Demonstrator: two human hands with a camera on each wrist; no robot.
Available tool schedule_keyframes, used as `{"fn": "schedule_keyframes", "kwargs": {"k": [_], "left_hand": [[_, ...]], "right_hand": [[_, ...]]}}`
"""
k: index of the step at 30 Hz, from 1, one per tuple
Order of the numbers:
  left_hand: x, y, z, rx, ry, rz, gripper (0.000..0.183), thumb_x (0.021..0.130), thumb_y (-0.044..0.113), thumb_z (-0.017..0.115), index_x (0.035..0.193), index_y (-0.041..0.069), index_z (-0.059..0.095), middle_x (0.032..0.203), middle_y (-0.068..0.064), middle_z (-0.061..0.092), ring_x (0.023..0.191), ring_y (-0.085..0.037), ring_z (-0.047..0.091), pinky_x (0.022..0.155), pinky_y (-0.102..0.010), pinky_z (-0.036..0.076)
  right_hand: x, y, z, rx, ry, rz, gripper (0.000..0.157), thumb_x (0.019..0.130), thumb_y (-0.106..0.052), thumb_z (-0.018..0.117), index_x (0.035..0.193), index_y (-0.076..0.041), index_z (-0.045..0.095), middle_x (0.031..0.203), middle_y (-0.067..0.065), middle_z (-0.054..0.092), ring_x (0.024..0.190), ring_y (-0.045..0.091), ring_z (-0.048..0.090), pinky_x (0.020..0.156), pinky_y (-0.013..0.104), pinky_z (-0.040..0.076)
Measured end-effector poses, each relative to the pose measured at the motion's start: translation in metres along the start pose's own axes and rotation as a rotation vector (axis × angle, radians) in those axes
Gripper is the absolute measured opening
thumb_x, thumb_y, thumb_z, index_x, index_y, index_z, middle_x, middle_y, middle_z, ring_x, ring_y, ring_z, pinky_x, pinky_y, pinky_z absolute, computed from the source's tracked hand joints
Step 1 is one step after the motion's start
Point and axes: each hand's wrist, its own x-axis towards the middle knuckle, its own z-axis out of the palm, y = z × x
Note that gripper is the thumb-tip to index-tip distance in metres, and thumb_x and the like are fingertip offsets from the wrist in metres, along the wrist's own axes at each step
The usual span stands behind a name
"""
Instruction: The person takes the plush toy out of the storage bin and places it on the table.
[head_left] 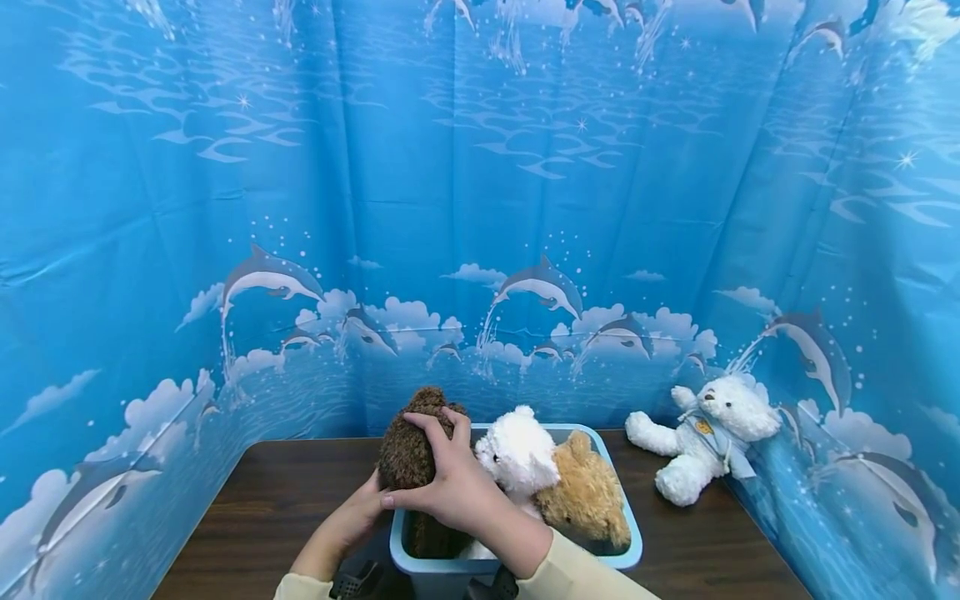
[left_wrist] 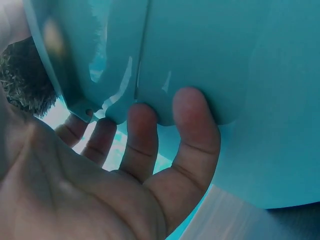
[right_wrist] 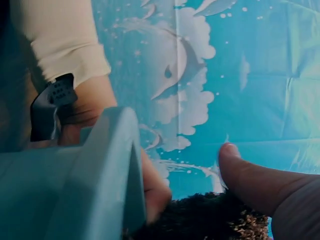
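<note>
In the head view, my right hand (head_left: 450, 483) grips a dark brown teddy bear (head_left: 405, 454) upright at the left of a light-blue plastic bin (head_left: 630, 533). My left hand (head_left: 352, 517) is at the bin's left rim, beside the bear. The left wrist view shows its bent fingers (left_wrist: 192, 135) against the bin's outer wall (left_wrist: 270, 90); I cannot make out its thumb clearly. Brown fur (right_wrist: 200, 217) lies below my right thumb in the right wrist view. A white teddy bear (head_left: 521, 450) and a tan teddy bear (head_left: 588, 492) sit in the bin's right part.
On the table's right side, another white teddy bear (head_left: 705, 433) in a light-blue outfit leans back near the curtain. The dark wood table (head_left: 247, 508) extends on both sides of the bin. A blue dolphin-print curtain (head_left: 405, 208) stands behind and along both sides.
</note>
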Motion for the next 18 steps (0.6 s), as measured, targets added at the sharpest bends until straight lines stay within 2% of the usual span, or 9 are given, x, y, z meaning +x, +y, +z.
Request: {"fn": "schedule_keyframes", "kwargs": {"k": [4, 7, 14, 18], "left_hand": [[0.001, 0.002, 0.001, 0.007, 0.008, -0.014, 0.09, 0.113, 0.035, 0.045, 0.171, 0.007, -0.018, 0.179, -0.031, -0.009, 0.164, -0.056, 0.007, 0.131, -0.069, 0.018], [0.002, 0.003, 0.001, -0.005, 0.019, -0.023, 0.088, 0.111, 0.025, 0.044, 0.171, 0.006, -0.017, 0.179, -0.031, -0.01, 0.164, -0.054, 0.005, 0.131, -0.069, 0.016], [0.003, 0.001, 0.001, -0.027, 0.054, -0.046, 0.098, 0.106, 0.024, 0.052, 0.172, 0.013, -0.02, 0.179, -0.026, -0.02, 0.165, -0.055, -0.006, 0.13, -0.073, 0.01], [0.004, 0.001, 0.001, -0.018, 0.044, -0.019, 0.098, 0.107, 0.025, 0.051, 0.172, 0.017, -0.022, 0.179, -0.024, -0.023, 0.165, -0.053, -0.011, 0.13, -0.073, 0.009]], "right_hand": [[0.002, 0.003, 0.003, -0.009, 0.017, -0.003, 0.103, 0.078, -0.036, 0.1, 0.162, -0.048, 0.04, 0.178, 0.022, 0.004, 0.156, 0.062, 0.032, 0.105, 0.075, 0.049], [0.005, 0.006, 0.004, -0.037, 0.026, -0.016, 0.105, 0.077, -0.03, 0.101, 0.161, -0.047, 0.041, 0.176, 0.025, 0.008, 0.155, 0.061, 0.034, 0.104, 0.074, 0.05], [0.009, 0.01, 0.002, -0.165, 0.045, -0.053, 0.101, 0.075, -0.031, 0.102, 0.156, -0.041, 0.043, 0.164, 0.026, 0.029, 0.138, 0.05, 0.057, 0.1, 0.063, 0.057], [0.007, 0.012, 0.0, -0.196, 0.067, -0.061, 0.102, 0.071, -0.037, 0.104, 0.153, -0.037, 0.044, 0.156, 0.024, 0.035, 0.127, 0.044, 0.064, 0.095, 0.058, 0.059]]}}
